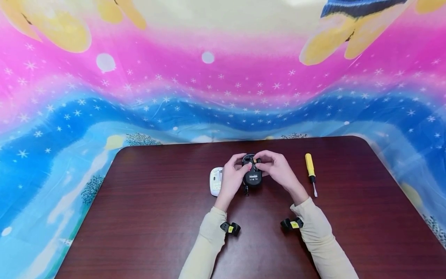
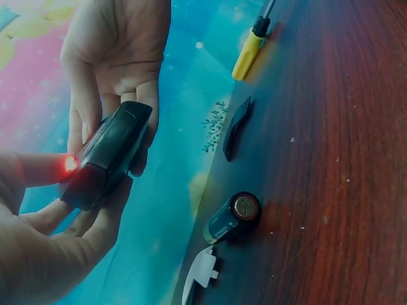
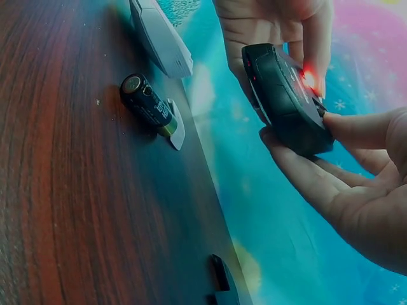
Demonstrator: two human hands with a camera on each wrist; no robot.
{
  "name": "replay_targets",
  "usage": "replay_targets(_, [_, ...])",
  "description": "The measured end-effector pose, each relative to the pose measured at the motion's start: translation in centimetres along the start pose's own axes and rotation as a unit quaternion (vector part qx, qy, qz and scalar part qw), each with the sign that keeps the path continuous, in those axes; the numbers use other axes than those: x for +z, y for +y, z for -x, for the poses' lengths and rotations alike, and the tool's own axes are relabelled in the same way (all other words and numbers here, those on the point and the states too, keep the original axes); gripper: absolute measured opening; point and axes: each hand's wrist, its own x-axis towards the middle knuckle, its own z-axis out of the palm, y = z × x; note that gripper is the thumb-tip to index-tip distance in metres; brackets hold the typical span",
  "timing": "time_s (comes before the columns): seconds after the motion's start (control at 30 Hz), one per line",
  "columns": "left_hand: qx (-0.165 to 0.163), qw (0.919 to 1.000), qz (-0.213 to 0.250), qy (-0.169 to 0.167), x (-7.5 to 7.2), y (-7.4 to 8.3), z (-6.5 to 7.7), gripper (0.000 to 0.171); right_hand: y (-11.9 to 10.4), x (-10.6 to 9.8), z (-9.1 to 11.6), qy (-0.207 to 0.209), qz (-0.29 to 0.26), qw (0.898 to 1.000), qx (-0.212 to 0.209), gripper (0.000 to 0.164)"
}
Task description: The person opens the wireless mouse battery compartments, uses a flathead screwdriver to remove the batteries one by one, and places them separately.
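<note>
A black computer mouse (image 1: 253, 179) is held underside up above the table, between both hands. My left hand (image 1: 234, 174) grips its left side, thumb on the underside and fingers beneath. Red light glows at that thumb in both wrist views. My right hand (image 1: 278, 168) grips the other side, its thumb and index finger at the open battery slot, where a gold-coloured battery end (image 1: 256, 160) shows. The fingers partly cover the slot. A dark battery (image 3: 149, 105) lies on the table beside a small white cover (image 3: 177, 127). A black cover (image 2: 237, 129) lies apart from them.
A white mouse (image 1: 215, 181) lies underside up left of the hands, partly hidden by the left one. To the right lies a yellow-handled screwdriver (image 1: 309, 166). Behind the brown table (image 1: 156, 217) hangs a patterned cloth (image 1: 195, 112).
</note>
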Motion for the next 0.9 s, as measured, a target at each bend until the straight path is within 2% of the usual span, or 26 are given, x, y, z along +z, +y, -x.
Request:
replay_targets(0.4, [0.005, 0.9988, -0.048, 0.011, 0.17, 0.10, 0.02, 0.036, -0.31, 0.36, 0.04, 0.006, 0.007, 1.000, 0.004, 0.017])
replay_targets(0.67, [0.001, 0.9995, -0.008, 0.030, -0.15, 0.18, -0.16, 0.033, -0.26, 0.50, -0.04, 0.001, 0.020, 1.000, -0.017, 0.034])
replay_targets(0.77, [-0.008, 0.9993, 0.008, 0.035, -0.21, 0.18, -0.17, 0.033, -0.16, 0.53, 0.05, 0.004, 0.030, 0.999, -0.022, 0.034])
replay_targets(0.9, [-0.013, 0.9991, 0.011, 0.038, -0.21, 0.07, -0.15, 0.033, -0.14, 0.56, 0.08, 0.004, 0.015, 1.000, -0.019, 0.031])
